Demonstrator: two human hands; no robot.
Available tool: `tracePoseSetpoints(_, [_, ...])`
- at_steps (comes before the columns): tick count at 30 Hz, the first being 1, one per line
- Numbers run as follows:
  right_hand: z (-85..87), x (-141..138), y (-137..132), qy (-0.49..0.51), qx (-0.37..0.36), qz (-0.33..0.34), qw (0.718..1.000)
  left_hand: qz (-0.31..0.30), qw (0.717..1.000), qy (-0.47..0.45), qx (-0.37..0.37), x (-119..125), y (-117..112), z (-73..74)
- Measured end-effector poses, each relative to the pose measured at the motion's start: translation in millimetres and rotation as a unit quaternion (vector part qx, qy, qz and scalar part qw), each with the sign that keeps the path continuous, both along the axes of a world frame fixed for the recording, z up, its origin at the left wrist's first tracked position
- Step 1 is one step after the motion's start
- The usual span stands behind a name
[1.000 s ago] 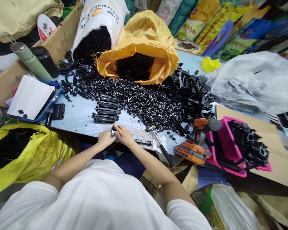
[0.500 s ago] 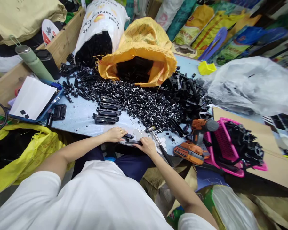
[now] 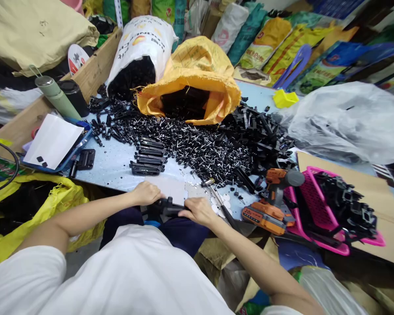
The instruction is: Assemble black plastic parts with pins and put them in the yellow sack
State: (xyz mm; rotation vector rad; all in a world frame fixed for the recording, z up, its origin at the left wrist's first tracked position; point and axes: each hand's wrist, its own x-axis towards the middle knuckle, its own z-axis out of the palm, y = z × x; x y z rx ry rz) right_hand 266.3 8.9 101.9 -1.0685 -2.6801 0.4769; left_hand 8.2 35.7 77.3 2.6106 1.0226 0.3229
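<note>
Between both hands is a black plastic part (image 3: pixel 168 206), held just off the table's front edge above the lap. My left hand (image 3: pixel 147 193) is closed around its left end, and my right hand (image 3: pixel 198 211) grips the right end with the thumb along it. The fingers cover both ends, so its full shape is hidden. A row of similar long black plastic parts (image 3: pixel 149 158) lies on the table beyond my left hand. Just past my right hand is a hammer (image 3: pixel 218 197), its handle slanting toward the front edge.
A heap of small black pieces with metal pins (image 3: pixel 197 144) spreads below an orange sack (image 3: pixel 197 74) and a white sack (image 3: pixel 141 43). At right are an orange cordless drill (image 3: pixel 269 203) and a pink basket (image 3: pixel 321 188). A blue tray (image 3: pixel 85 135) sits at left.
Both hands have drawn the black part back toward the body, and it is turned so that more of its raised middle shows. The camera view has shifted slightly.
</note>
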Motion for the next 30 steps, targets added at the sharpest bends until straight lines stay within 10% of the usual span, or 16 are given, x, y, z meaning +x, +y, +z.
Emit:
tracePoseSetpoints(5, [6.5, -33.4, -29.3, 0.264, -0.103, 0.148, 0.947, -0.082, 0.966, -0.234, -0.071, -7.0, -52.0, 40.0])
tracePoseSetpoints(9, [-35.4, -96.9, -31.8, 0.344, -0.024, -0.063, 0.937, 0.032, 0.924, -0.38, -0.003, 18.8, -75.9, 37.3])
tracePoseSetpoints(13, [-60.1, -129.0, -1.4, 0.302, 0.051, -0.238, 0.922, 0.076, 0.922, -0.347, 0.153, 25.0, -61.0, 1.9])
tracePoseSetpoints(20, [-37.4, 12.4, 30.0, 0.293, 0.16, -0.379, 0.863, 0.065, 0.985, 0.006, 0.16, -45.5, 7.8, -59.1])
tracePoseSetpoints(25, [-22.8, 125.4, 18.7, 0.198, 0.191, -0.496, 0.824, 0.186, 0.973, -0.003, 0.133, -27.0, 69.3, -43.7])
tracePoseSetpoints(30, [-1.0, 173.4, 8.0, 0.123, 0.205, -0.537, 0.809, 0.322, 0.945, 0.051, -0.003, 24.3, 172.2, -26.2])
